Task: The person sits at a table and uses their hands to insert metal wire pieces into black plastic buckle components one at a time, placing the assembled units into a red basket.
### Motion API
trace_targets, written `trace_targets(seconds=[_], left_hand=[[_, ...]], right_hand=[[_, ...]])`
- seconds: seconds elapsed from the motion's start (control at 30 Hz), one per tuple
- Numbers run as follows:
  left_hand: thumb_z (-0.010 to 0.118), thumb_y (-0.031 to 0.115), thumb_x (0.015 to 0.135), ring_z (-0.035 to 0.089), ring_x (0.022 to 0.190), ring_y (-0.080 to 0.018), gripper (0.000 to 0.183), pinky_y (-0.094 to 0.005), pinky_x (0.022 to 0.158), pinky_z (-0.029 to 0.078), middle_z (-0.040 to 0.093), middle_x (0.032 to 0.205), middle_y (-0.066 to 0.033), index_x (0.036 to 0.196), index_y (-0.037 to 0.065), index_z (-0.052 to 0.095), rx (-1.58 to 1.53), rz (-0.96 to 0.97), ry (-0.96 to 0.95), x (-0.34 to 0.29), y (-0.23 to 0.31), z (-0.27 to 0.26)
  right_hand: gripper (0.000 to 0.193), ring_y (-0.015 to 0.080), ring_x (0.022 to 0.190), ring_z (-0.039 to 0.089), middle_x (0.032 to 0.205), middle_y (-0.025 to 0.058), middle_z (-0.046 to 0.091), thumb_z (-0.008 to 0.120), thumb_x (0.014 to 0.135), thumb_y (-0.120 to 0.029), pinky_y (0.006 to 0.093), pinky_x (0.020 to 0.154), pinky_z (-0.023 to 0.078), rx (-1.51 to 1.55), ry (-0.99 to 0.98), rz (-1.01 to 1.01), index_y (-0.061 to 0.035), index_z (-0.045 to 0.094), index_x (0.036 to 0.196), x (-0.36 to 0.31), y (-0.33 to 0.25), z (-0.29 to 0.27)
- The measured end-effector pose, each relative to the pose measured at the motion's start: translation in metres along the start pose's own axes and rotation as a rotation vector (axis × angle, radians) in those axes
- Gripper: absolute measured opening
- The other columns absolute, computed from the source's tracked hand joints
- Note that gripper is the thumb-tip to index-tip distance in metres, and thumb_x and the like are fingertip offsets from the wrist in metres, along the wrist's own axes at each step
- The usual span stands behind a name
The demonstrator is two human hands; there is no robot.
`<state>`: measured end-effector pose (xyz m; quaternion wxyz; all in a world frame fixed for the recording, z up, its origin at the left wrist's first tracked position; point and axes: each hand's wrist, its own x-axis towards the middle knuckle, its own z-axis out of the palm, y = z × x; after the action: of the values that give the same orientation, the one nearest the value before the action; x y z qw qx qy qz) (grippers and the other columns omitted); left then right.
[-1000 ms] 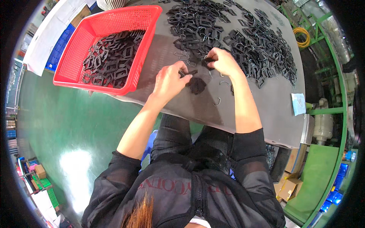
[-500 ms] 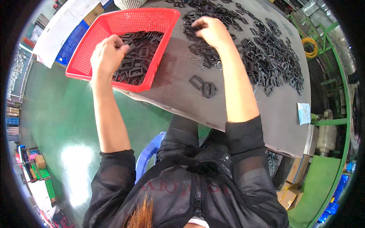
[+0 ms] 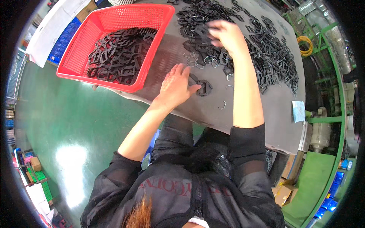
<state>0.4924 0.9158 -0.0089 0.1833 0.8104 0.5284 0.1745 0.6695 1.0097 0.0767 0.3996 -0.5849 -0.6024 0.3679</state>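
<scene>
Sitting at the near edge of the grey table (image 3: 279,127), you have a loose metal hook (image 3: 222,105) lying closest to you on its top. Just beyond it, your left hand (image 3: 175,86) is palm down with its fingers apart, gripping nothing; its thumb is over or touching a black plastic buckle (image 3: 205,88). A second buckle (image 3: 192,79) lies beside that one, partly behind your fingers.

Farther out, your right hand (image 3: 230,37) is over the heap of black buckles (image 3: 268,62). Its fingertips are blurred, so I cannot tell whether they are clamped on one. The step in hand looks like picking from this heap; the next move calls for a fingertip pinch that parts one piece from its neighbours without dragging the small hooks (image 3: 192,59) along.

For room, use the strip of bare table between the heap and the red basket (image 3: 155,45), which holds more buckles (image 3: 121,57). Mind its raised rim, and the table edge beneath your left forearm, where the green floor (image 3: 110,117) begins.
</scene>
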Motion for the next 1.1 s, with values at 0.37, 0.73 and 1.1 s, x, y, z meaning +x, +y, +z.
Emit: trace_targets(seconds=[0.37,0.73,1.1], left_hand=[[0.064,0.033,0.077,0.034,0.123,-0.0366,0.060,-0.0564,0.100,0.026,0.040,0.130,-0.0148,0.127,0.007,0.043,0.093,0.220,0.108,-0.003,0.025,0.067],[0.052,0.011,0.081,0.050,0.104,-0.0274,0.050,-0.0480,0.089,0.042,0.050,0.116,-0.0134,0.129,0.007,0.039,0.481,0.377,0.120,0.014,0.020,0.071],[0.046,0.013,0.093,0.061,0.087,-0.0213,0.025,-0.0307,0.077,0.047,0.062,0.104,-0.0098,0.116,0.006,0.051,-0.697,0.110,0.505,0.023,0.008,0.025]], right_hand=[[0.034,0.0132,0.094,0.059,0.105,0.0055,0.063,0.066,0.082,-0.018,0.0250,0.081,0.046,-0.093,-0.085,-0.341,-0.0039,0.060,0.111,-0.035,-0.017,-0.009],[0.051,0.0284,0.089,0.061,0.092,0.0142,0.062,0.077,0.067,-0.025,0.0392,0.077,0.048,-0.792,0.418,0.279,-0.0062,0.057,0.110,-0.167,0.122,-0.040],[0.029,0.0299,0.082,0.063,0.087,0.0154,0.066,0.074,0.069,-0.017,0.0385,0.074,0.049,-0.370,0.442,0.264,-0.0048,0.062,0.093,-0.136,0.072,-0.042]])
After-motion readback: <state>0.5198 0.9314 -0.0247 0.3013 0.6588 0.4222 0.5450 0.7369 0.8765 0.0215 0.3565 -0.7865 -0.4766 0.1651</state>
